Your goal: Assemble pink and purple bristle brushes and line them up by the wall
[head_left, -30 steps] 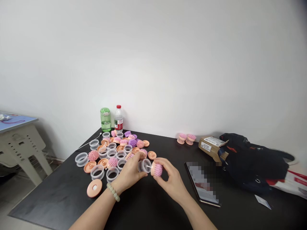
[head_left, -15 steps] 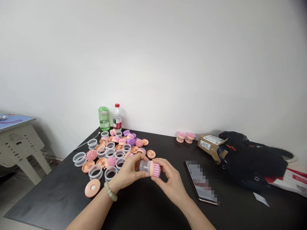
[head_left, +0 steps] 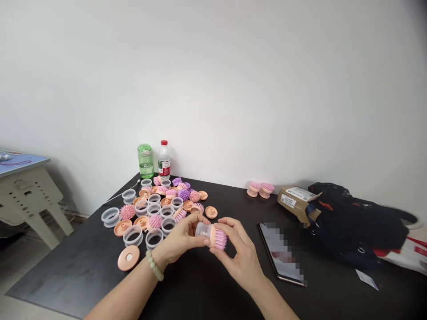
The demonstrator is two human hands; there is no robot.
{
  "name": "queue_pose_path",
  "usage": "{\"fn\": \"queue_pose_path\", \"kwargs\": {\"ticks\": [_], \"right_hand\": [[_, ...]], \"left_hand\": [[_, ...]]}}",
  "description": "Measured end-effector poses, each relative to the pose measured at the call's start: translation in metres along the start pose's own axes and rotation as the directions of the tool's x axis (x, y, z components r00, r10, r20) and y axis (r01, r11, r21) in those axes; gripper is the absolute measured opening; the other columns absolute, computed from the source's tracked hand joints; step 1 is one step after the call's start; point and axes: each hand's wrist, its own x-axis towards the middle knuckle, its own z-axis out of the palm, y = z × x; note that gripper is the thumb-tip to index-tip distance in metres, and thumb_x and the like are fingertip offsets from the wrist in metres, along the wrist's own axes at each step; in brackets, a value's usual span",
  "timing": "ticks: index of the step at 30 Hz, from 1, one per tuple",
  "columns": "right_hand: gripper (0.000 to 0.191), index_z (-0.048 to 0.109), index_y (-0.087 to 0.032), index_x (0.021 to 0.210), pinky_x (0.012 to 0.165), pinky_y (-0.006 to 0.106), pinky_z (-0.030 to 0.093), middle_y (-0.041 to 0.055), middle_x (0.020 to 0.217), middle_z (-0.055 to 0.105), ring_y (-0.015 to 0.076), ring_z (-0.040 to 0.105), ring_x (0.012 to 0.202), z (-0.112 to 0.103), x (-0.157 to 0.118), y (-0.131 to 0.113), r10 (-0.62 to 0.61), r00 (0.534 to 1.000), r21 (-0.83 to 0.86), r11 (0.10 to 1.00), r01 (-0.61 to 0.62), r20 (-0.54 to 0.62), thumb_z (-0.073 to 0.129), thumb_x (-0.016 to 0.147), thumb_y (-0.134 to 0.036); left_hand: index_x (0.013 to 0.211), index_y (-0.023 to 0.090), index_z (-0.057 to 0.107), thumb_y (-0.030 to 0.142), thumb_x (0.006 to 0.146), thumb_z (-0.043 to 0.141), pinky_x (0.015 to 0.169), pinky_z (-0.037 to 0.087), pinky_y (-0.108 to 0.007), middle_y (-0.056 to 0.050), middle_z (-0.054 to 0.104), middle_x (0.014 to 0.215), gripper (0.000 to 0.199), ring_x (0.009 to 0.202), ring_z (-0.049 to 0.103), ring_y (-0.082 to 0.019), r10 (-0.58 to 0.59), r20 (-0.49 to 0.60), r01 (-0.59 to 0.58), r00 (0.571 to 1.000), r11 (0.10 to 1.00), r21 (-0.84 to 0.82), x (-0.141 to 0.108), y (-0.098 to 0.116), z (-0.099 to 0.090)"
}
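Over the front of the black table, my left hand (head_left: 185, 238) is closed around a clear plastic ring-shaped body (head_left: 203, 230). Fingers and thumb of my right hand (head_left: 238, 249) grip a pink-bristled brush head (head_left: 219, 238) with a peach rim. The two pieces meet end to end, lying sideways with the bristles toward my right palm. Whether they are fully joined I cannot tell. Left of my hands lie several clear rings (head_left: 132, 235), peach round caps (head_left: 122, 228) and loose brush heads (head_left: 155, 221). A peach disc (head_left: 128, 258) with a white centre sits near my left wrist.
Two pink-bristled brushes (head_left: 253, 189) stand by the wall. A green bottle (head_left: 145, 162) and a red-capped water bottle (head_left: 164, 161) are at the back left. To the right are a phone (head_left: 282, 255), a cardboard box (head_left: 296, 202), a dark bag (head_left: 356, 222) and a card (head_left: 367, 279).
Both hands still hold the same two pieces, which have shifted slightly to the right and tilted a little. My right fingers have moved over the brush head. The view has shifted slightly.
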Motion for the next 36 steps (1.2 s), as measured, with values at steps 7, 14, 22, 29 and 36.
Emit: {"fn": "queue_pose_path", "kwargs": {"ticks": [7, 14, 22, 29, 36], "right_hand": [[0.019, 0.063, -0.022, 0.092, 0.059, 0.031, 0.058, 0.0052, 0.096, 0.058, 0.0191, 0.065, 0.072, 0.011, -0.002, 0.003, 0.358, 0.923, 0.411, 0.828, -0.383, 0.138, 0.070, 0.082, -0.037], [0.033, 0.064, -0.022, 0.102, 0.066, 0.031, 0.058, 0.0056, 0.097, 0.062, 0.0209, 0.065, 0.080, 0.006, 0.004, -0.004, 0.403, 0.904, 0.558, 0.722, -0.409, 0.141, 0.073, 0.079, -0.045], [0.038, 0.061, -0.022, 0.107, 0.076, 0.034, 0.057, 0.0066, 0.101, 0.062, 0.0229, 0.064, 0.089, 0.006, 0.002, 0.001, 0.390, 0.913, 0.530, 0.752, -0.392, 0.122, 0.075, 0.078, -0.042], [0.037, 0.061, -0.023, 0.107, 0.079, 0.034, 0.058, 0.0080, 0.106, 0.060, 0.0236, 0.064, 0.094, 0.006, 0.002, 0.000, 0.378, 0.922, 0.498, 0.786, -0.366, 0.081, 0.075, 0.078, -0.043], [0.035, 0.063, -0.024, 0.105, 0.078, 0.035, 0.060, 0.0087, 0.109, 0.060, 0.0253, 0.065, 0.097, 0.010, 0.001, 0.004, 0.360, 0.933, 0.462, 0.829, -0.317, -0.006, 0.077, 0.077, -0.038]], "left_hand": [[0.095, 0.021, 0.064, 0.032, 0.079, 0.078, 0.095, 0.042, -0.039, -0.008, 0.057, 0.114, 0.023, 0.111, 0.052, -0.025, 0.312, 0.123, -0.335, 0.942, 0.885, 0.322, -0.003, 0.001, 0.003], [0.128, 0.026, 0.047, 0.059, 0.068, 0.079, 0.091, 0.045, -0.036, -0.008, 0.050, 0.119, 0.076, 0.109, 0.051, -0.025, 0.213, -0.005, -0.211, 0.977, 0.970, 0.118, -0.002, -0.005, 0.009], [0.116, 0.024, 0.061, 0.042, 0.080, 0.075, 0.091, 0.045, -0.036, -0.006, 0.057, 0.112, 0.043, 0.103, 0.056, -0.022, 0.192, 0.046, -0.195, 0.980, 0.977, 0.090, -0.002, -0.001, 0.001], [0.134, 0.031, 0.053, 0.054, 0.072, 0.079, 0.098, 0.045, -0.042, -0.010, 0.050, 0.138, 0.071, 0.126, 0.047, -0.030, 0.182, -0.054, -0.180, 0.982, 0.983, 0.046, -0.003, 0.000, 0.001], [0.123, 0.026, 0.062, 0.037, 0.072, 0.084, 0.104, 0.042, -0.044, -0.010, 0.057, 0.132, 0.056, 0.126, 0.050, -0.031, 0.220, 0.005, -0.219, 0.976, 0.973, 0.067, -0.002, 0.002, -0.001]]}}
